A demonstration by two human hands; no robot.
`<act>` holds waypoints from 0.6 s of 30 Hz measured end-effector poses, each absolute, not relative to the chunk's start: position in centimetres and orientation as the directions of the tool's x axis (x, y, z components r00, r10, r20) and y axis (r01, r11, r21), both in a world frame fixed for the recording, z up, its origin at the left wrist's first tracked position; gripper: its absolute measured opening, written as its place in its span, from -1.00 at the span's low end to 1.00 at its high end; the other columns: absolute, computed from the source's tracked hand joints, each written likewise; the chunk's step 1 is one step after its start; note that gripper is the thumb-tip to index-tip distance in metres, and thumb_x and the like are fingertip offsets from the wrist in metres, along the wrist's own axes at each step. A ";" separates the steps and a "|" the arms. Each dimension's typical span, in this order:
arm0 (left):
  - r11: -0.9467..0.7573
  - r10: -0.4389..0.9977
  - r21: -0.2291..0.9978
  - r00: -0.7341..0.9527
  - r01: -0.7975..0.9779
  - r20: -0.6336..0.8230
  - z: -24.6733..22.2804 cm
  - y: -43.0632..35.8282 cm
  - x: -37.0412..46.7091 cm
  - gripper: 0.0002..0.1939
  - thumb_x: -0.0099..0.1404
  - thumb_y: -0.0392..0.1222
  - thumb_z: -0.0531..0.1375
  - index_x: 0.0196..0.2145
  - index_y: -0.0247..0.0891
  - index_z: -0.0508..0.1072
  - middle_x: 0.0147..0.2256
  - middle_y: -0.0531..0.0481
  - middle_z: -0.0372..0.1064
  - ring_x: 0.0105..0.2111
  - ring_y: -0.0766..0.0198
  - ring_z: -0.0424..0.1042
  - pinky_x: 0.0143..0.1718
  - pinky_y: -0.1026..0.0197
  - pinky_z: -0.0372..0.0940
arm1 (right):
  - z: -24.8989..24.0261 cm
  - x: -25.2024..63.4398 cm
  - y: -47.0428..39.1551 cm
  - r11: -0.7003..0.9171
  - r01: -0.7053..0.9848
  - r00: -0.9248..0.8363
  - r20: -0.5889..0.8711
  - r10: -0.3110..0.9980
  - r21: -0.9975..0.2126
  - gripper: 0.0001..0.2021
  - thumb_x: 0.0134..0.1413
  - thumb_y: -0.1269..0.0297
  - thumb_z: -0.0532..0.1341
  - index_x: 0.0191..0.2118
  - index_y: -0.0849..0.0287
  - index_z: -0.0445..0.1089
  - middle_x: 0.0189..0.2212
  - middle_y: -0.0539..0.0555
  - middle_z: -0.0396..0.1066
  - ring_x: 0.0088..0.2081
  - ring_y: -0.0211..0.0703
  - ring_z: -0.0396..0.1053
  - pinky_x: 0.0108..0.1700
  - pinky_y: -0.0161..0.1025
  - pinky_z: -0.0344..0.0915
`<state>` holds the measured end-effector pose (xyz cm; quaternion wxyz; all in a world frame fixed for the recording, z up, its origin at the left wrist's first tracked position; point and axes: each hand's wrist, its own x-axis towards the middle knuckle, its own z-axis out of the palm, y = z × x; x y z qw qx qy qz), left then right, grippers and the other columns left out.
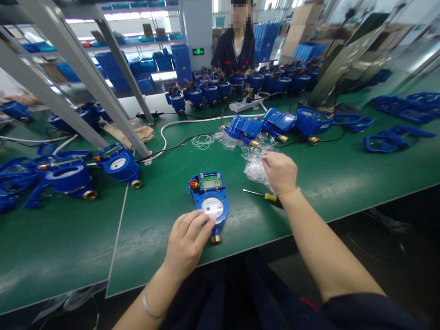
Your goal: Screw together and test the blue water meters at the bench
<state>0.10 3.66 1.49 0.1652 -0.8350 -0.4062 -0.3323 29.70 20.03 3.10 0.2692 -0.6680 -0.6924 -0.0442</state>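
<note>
A blue water meter (220, 204) with a white round dial and a small lit display lies on the green bench in front of me. My left hand (187, 238) is closed at its lower left, fingertips over the dial's edge. The brass pipe end points toward me. To the right, my right hand (281, 172) has its fingers curled together at a heap of crumpled clear plastic film (255, 168); the fingertips are partly hidden. Below that hand lies a screwdriver (270, 197) with a yellow and dark handle, its shaft pointing left.
Several blue meters (243, 128) stand beyond the film. Another open meter (120, 164) sits left beside a metal post (132, 117). Blue frames (395, 139) lie at right. A power strip (245, 104) and a white cable (164, 137) cross the bench. A person (235, 46) stands opposite.
</note>
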 end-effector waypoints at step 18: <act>-0.123 0.937 0.950 -0.282 0.287 0.207 1.7 6.8 1.7 -0.24 0.17 -0.13 0.36 0.26 -0.04 0.15 0.40 -0.17 -0.14 0.33 -0.11 0.11 0.23 -0.19 0.28 | 3.1 20.2 10.3 0.398 0.503 -0.102 0.405 0.909 -0.767 -0.59 0.22 0.08 0.23 0.12 0.14 0.35 0.14 0.24 0.34 0.15 0.08 0.32 0.09 0.03 0.38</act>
